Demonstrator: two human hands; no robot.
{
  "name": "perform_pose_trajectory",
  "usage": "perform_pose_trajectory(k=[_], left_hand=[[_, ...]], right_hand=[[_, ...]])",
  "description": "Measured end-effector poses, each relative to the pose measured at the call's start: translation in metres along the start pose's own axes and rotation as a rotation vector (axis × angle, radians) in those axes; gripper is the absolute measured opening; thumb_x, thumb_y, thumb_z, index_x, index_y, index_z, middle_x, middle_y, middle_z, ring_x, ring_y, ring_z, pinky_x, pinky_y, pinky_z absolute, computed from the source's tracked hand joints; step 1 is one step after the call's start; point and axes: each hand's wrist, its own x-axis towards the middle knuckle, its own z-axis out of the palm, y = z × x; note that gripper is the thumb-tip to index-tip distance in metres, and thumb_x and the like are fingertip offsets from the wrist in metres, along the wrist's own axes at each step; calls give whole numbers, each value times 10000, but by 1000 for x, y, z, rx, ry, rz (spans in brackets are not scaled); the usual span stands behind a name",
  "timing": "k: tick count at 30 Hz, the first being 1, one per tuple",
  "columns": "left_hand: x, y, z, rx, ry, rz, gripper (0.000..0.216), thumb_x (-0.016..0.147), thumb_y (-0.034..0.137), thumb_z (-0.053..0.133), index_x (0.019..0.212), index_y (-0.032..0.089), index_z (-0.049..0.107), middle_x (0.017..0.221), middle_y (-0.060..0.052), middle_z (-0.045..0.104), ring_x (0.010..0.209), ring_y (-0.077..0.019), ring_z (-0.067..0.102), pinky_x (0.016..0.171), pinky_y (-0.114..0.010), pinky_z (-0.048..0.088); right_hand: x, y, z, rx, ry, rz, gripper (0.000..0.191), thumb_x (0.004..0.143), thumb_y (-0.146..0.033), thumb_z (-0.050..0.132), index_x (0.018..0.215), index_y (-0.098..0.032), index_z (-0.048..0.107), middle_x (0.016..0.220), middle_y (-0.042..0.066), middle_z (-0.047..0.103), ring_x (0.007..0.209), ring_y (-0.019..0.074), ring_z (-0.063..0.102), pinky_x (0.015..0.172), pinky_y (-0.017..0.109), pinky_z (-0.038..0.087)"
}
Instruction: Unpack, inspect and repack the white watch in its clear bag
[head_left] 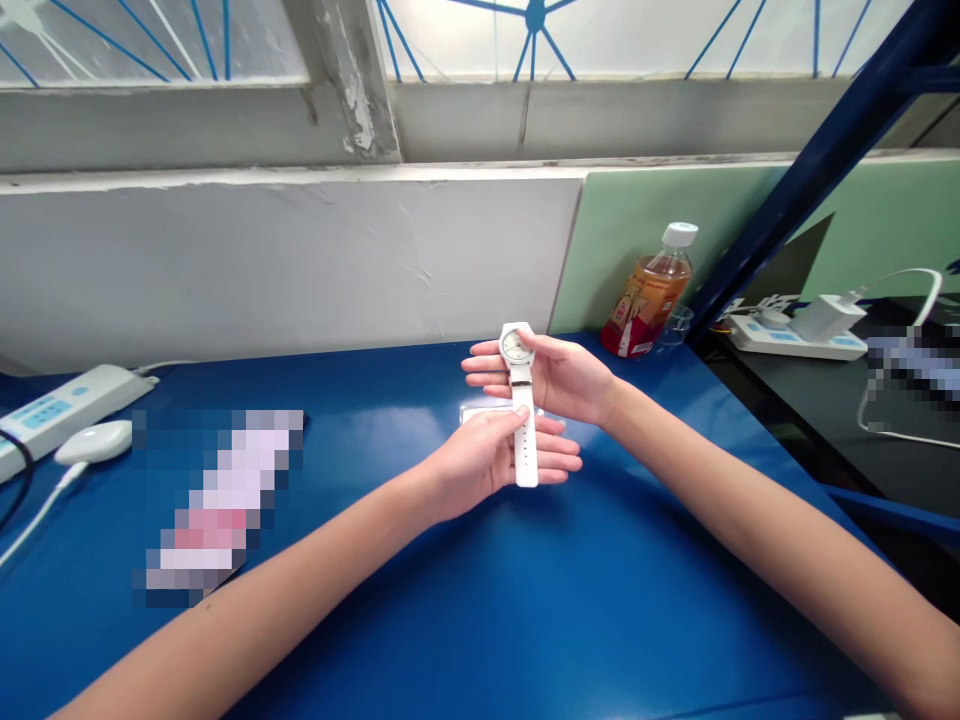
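Observation:
A white wristwatch [526,445] is stretched out lengthwise between my two hands above the blue table. My left hand [480,455] has its thumb pressed on the holed strap end, with the fingers laid out beneath it. At the far end, my right hand [566,378] supports the round watch face, its thumb on the dial's edge and its fingers extended behind. Under the hands lies a flat, clear or whitish object [471,411], mostly hidden, whose kind I cannot make out.
On the blue table [420,620], a pixelated flat object [232,500] lies left, near a white power strip [67,410] and a white plug [97,441] with cable. A drink bottle [649,295] stands at back right by a blue post [795,170]. Another power strip [802,338] lies farther right.

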Motion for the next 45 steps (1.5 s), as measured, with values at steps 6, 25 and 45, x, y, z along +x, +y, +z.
perform_pose_trajectory(k=[6,25,45], left_hand=[[-1,1,3,4,46,-16,358,1018,224,370,994,9,655,980,-231,724,875,-293,734,854,-436,542],[0,1,-1,-25,32,-26,342,1017,232,391,1001,7,648,992,-243,715,872,-286,730,880,-444,517],[-2,2,3,24,7,147,277,881,266,687,1077,85,611,868,-121,713,777,-234,717,812,-392,531]], right_hand=[[1,0,-3,1,0,16,527,1044,-353,191,1182,-84,623,1271,148,657,1095,224,660,989,372,491],[0,-2,-1,-17,12,5,515,1038,-357,205,1166,-97,631,1214,147,686,1028,212,682,942,363,508],[3,-4,2,41,283,-150,314,998,-355,468,890,-151,681,769,44,723,749,136,696,748,241,562]])
